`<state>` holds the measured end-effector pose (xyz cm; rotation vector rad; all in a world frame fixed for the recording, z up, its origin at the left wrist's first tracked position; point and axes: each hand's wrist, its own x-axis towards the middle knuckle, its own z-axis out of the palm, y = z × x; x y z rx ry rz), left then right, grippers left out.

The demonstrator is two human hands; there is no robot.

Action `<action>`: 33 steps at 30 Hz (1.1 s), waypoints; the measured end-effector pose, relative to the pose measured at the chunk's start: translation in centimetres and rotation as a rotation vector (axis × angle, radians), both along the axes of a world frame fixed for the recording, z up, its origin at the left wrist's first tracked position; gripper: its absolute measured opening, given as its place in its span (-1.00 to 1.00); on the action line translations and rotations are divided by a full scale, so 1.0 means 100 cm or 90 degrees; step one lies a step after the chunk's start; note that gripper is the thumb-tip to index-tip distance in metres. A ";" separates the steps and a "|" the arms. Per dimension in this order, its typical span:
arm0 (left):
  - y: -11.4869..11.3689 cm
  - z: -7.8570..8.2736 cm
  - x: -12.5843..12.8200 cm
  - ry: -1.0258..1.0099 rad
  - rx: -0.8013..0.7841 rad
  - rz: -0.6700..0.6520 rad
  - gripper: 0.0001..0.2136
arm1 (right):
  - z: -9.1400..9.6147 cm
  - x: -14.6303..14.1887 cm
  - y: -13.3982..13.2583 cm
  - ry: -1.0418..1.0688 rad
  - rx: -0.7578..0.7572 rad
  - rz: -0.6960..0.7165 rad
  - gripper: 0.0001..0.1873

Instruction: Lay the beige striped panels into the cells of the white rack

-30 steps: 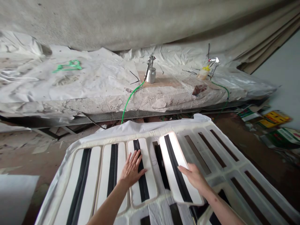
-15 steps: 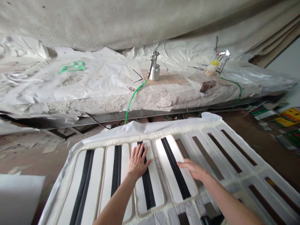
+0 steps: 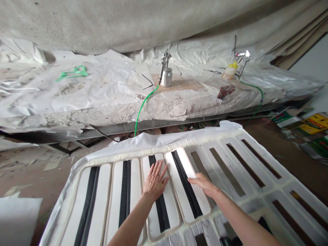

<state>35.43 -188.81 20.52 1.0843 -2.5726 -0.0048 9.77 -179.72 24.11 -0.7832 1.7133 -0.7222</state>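
Note:
Four white panels with rounded ends, beige edging and a black padded strip down the middle lie in a row. On the third panel [image 3: 153, 218] my left hand [image 3: 155, 181] rests flat, its fingers spread, covering part of the strip. My right hand [image 3: 203, 184] grips the right edge of the fourth panel [image 3: 188, 160], thumb on top and the other fingers hidden beneath. This fourth panel sits close against the third. To their left are the second panel [image 3: 135, 181] and the first panel [image 3: 104, 184]. Beneath them is a cloth-covered board [image 3: 232, 136] with slots.
Long dark slots [image 3: 244, 167] run across the board's right part. Behind it, a sheet-covered bench [image 3: 110, 89] bears a metal spray gun [image 3: 166, 77] with a green hose [image 3: 143, 104], and a second spray gun with a yellow-lidded cup [image 3: 230, 70]. Printed cartons [image 3: 314, 124] lie right.
The fourth panel, in my right hand, has moved left, and the gap to the third has narrowed. My left hand has shifted slightly right and down on the third panel.

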 end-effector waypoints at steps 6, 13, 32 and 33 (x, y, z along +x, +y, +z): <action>0.014 -0.002 -0.021 0.007 0.006 0.012 -0.39 | -0.002 0.006 -0.002 0.046 0.024 -0.011 -0.54; 0.026 -0.006 -0.029 0.002 0.012 0.012 -0.41 | 0.007 0.010 -0.013 0.238 0.055 0.070 -0.69; 0.048 -0.002 -0.025 -0.010 0.117 -0.069 -0.46 | 0.010 0.035 0.038 0.669 -0.205 0.298 -0.35; 0.054 -0.001 -0.025 -0.013 0.124 -0.097 -0.47 | 0.019 0.028 0.055 0.659 -0.212 0.276 -0.39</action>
